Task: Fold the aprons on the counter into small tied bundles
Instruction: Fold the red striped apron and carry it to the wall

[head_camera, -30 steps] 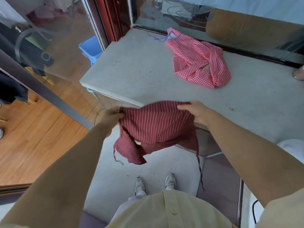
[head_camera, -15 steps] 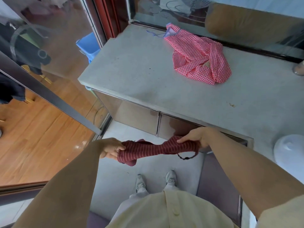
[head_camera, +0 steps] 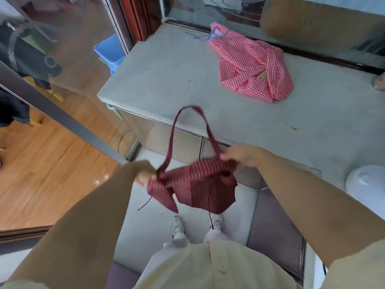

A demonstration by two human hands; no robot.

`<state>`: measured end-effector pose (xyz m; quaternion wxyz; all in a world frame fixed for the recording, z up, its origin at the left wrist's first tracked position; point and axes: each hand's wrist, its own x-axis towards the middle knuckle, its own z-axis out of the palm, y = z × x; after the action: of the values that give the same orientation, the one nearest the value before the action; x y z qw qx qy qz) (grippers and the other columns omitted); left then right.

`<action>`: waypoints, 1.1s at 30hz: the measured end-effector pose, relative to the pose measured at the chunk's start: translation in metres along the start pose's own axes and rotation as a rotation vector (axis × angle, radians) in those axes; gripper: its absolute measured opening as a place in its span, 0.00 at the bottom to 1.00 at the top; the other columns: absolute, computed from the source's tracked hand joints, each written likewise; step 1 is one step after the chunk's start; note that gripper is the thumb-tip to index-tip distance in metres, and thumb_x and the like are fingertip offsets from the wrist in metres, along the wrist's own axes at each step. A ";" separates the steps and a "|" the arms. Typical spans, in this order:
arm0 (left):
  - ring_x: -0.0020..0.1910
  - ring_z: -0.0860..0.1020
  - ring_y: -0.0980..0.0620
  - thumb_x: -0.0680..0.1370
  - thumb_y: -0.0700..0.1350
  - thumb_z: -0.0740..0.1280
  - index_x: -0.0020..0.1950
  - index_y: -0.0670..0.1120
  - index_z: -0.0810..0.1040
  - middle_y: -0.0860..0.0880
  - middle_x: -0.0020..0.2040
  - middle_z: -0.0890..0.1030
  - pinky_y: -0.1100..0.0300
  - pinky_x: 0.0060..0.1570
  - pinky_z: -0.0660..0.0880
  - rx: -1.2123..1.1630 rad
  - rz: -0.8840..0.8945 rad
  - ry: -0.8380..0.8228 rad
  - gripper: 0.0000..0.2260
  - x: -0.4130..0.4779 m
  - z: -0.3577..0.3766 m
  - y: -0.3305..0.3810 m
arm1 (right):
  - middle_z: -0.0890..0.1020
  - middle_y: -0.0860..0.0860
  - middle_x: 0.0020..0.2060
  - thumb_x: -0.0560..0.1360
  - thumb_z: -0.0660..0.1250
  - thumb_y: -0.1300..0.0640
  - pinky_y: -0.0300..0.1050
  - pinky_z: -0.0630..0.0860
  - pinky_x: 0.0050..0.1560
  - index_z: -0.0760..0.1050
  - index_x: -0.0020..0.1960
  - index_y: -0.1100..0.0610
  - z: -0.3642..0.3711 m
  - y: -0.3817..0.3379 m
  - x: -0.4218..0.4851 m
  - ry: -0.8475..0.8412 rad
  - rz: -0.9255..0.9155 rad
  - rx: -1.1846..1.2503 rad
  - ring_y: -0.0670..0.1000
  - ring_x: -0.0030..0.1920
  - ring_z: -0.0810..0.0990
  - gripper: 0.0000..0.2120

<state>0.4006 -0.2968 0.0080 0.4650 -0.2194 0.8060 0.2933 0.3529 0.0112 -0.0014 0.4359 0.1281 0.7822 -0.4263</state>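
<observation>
Left hand (head_camera: 143, 174) and right hand (head_camera: 237, 156) each grasp the striped apron (head_camera: 198, 188), half-folded, untied, just off the counter (head_camera: 166, 80) edge. Gingham apron (head_camera: 252, 65) lies unfolded on the counter.

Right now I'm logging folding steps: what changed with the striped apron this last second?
The striped apron, a tight band half a second ago, has dropped open and hangs loose; its neck loop flipped up toward the counter. The left hand and right hand still grip its upper ends. The checked apron lies unmoved.
</observation>
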 end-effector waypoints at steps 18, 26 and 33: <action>0.37 0.79 0.46 0.74 0.39 0.71 0.44 0.43 0.82 0.40 0.41 0.83 0.49 0.44 0.80 -0.465 0.282 0.715 0.01 0.006 -0.007 -0.012 | 0.82 0.57 0.43 0.73 0.73 0.63 0.41 0.78 0.45 0.79 0.48 0.63 -0.008 0.003 -0.004 0.393 -0.322 0.226 0.50 0.42 0.80 0.05; 0.42 0.82 0.43 0.74 0.37 0.70 0.51 0.44 0.74 0.43 0.43 0.82 0.45 0.43 0.81 -0.451 0.377 0.834 0.09 0.001 -0.012 -0.007 | 0.83 0.57 0.42 0.73 0.74 0.61 0.49 0.81 0.47 0.72 0.44 0.55 -0.005 -0.001 -0.007 0.555 -0.367 0.157 0.54 0.40 0.82 0.09; 0.37 0.83 0.49 0.73 0.32 0.69 0.48 0.47 0.83 0.46 0.40 0.84 0.52 0.46 0.82 -0.402 0.420 0.761 0.11 -0.006 -0.007 -0.014 | 0.85 0.57 0.46 0.73 0.73 0.61 0.55 0.80 0.54 0.80 0.55 0.59 -0.006 0.005 -0.008 0.507 -0.406 0.052 0.53 0.43 0.83 0.11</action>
<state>0.4074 -0.3110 0.0121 0.0157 -0.2291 0.8733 0.4298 0.3571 0.0201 0.0034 0.1300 0.0827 0.8642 -0.4790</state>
